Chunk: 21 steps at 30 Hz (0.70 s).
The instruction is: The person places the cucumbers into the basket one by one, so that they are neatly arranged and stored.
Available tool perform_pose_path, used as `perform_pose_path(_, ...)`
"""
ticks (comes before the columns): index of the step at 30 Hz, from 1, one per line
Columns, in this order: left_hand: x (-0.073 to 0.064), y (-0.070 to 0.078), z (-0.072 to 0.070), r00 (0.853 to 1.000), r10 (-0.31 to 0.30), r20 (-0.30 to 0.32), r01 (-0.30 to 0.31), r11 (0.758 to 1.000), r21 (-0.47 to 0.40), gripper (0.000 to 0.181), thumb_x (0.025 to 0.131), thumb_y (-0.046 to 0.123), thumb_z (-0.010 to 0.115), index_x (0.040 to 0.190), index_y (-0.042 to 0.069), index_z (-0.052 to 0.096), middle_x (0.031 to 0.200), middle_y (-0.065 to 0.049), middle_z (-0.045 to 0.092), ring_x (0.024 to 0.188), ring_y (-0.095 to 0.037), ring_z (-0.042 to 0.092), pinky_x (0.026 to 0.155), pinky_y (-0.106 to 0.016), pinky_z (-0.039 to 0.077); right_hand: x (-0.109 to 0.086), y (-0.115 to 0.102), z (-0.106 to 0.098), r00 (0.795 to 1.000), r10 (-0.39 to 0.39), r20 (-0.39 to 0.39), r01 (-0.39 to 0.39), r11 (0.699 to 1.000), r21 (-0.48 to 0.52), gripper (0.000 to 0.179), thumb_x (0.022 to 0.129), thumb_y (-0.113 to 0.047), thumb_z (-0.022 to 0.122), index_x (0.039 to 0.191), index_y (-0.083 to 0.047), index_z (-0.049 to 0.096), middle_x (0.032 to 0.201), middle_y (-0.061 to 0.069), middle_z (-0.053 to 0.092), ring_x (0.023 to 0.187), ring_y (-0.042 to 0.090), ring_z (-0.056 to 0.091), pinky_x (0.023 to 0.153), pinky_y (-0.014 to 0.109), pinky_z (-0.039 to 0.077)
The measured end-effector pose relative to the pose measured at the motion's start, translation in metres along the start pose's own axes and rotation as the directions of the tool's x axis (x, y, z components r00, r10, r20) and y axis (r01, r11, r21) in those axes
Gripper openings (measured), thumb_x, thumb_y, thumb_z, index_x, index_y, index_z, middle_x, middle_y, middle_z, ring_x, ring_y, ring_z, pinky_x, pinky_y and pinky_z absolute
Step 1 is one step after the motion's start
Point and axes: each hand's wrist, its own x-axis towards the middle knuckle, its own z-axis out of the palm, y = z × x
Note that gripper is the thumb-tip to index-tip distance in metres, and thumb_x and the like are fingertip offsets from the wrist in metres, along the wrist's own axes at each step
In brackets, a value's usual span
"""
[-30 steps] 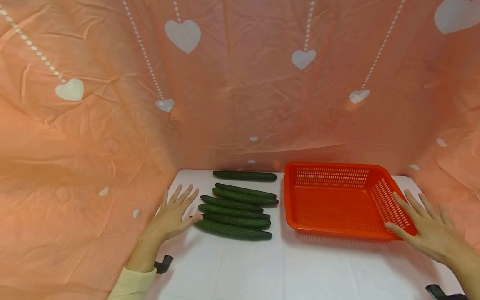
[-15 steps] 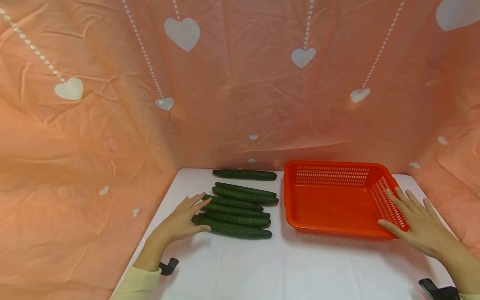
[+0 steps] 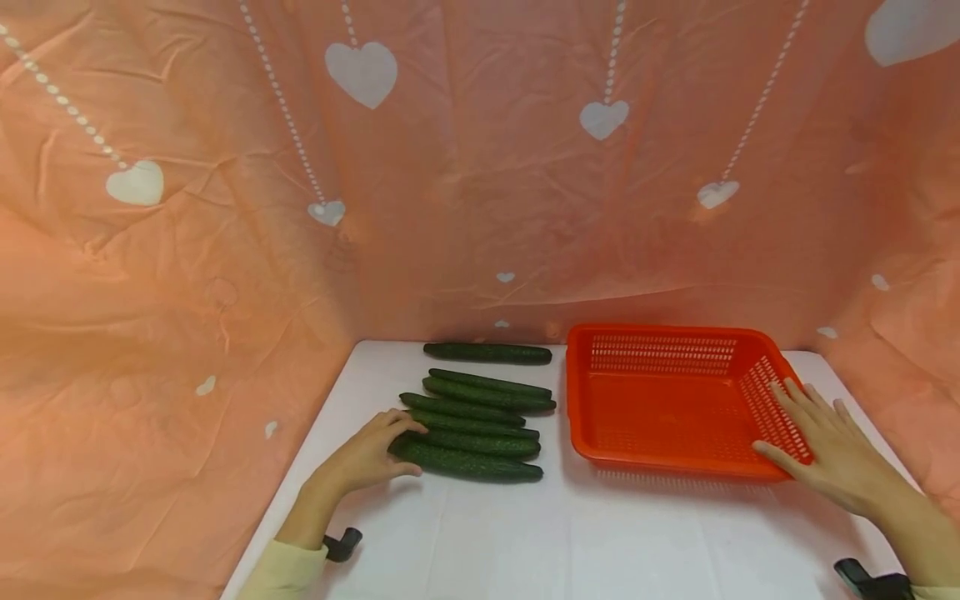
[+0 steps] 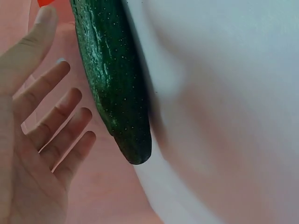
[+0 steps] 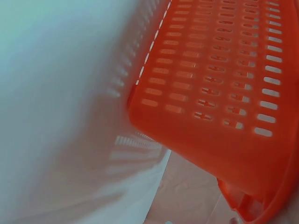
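Several dark green cucumbers (image 3: 472,461) lie side by side on the white table. My left hand (image 3: 365,454) hovers at the left ends of the nearest ones, thumb toward me and fingers bent over them. In the left wrist view, a gap shows between the loosely spread left fingers (image 4: 56,119) and the blunt end of a cucumber (image 4: 117,74). Over the right side of the red plastic basket (image 3: 660,408) my right hand (image 3: 843,458) is spread, fingers straight. The right wrist view shows the slotted wall of the basket (image 5: 205,144) up close.
One cucumber (image 3: 487,353) lies apart at the back edge of the white table (image 3: 510,542). An orange cloth (image 3: 480,208) with white hearts hangs behind and along both sides. Black wrist straps (image 3: 342,544) show below the hands.
My left hand has moved right and slightly toward me, onto the cucumber ends, its fingers bending. My right hand has shifted slightly left over the basket. Cucumbers and basket stay put.
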Motion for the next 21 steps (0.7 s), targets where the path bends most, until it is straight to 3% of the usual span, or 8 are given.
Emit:
perform_pose_path(5, 0.0, -0.004, 0.003, 1.0, -0.005, 0.001, 0.005, 1.0, 0.0, 0.047, 0.088, 0.038, 0.091, 0.127, 0.022, 0.071, 0.136, -0.003, 0.062, 0.124, -0.028, 0.058, 0.1, -0.047, 0.055, -0.001, 0.0, 0.0, 1.0, -0.012, -0.005, 0.012, 0.999, 0.04, 0.093, 0.103, -0.039, 0.069, 0.17, 0.002, 0.018, 0.171, 0.037, 0.015, 0.164, 0.044, -0.005, 0.128, 0.043, -0.023)
perform_pose_path(12, 0.001, -0.008, 0.006, 0.997, 0.051, -0.052, -0.051, 0.999, 0.001, 0.037, 0.087, 0.032, 0.092, 0.117, 0.019, 0.073, 0.115, 0.004, 0.065, 0.109, -0.021, 0.059, 0.095, -0.044, 0.053, 0.002, 0.0, -0.002, 0.999, 0.03, 0.024, -0.032, 0.997, 0.077, 0.094, 0.104, -0.038, 0.066, 0.17, 0.002, 0.011, 0.174, 0.034, 0.004, 0.161, 0.055, -0.003, 0.126, 0.036, -0.022)
perform_pose_path(17, -0.001, -0.011, 0.008, 0.994, 0.07, -0.08, -0.07, 0.998, 0.003, 0.035, 0.086, 0.028, 0.093, 0.114, 0.02, 0.074, 0.117, 0.002, 0.066, 0.108, -0.023, 0.058, 0.094, -0.045, 0.051, 0.001, 0.0, -0.001, 0.999, 0.033, 0.025, -0.035, 0.998, 0.058, 0.097, 0.104, -0.039, 0.068, 0.169, 0.005, 0.011, 0.175, 0.033, 0.003, 0.161, 0.055, -0.001, 0.126, 0.034, -0.021)
perform_pose_path(21, -0.003, -0.014, 0.01, 0.997, 0.04, -0.072, -0.04, 0.999, -0.001, 0.036, 0.086, 0.025, 0.092, 0.116, 0.02, 0.073, 0.124, -0.001, 0.066, 0.115, -0.029, 0.058, 0.101, -0.051, 0.048, -0.001, 0.001, 0.001, 0.998, 0.051, 0.044, -0.052, 0.998, 0.035, 0.1, 0.104, -0.041, 0.067, 0.168, 0.007, 0.008, 0.175, 0.033, 0.0, 0.162, 0.052, -0.003, 0.124, 0.032, -0.023)
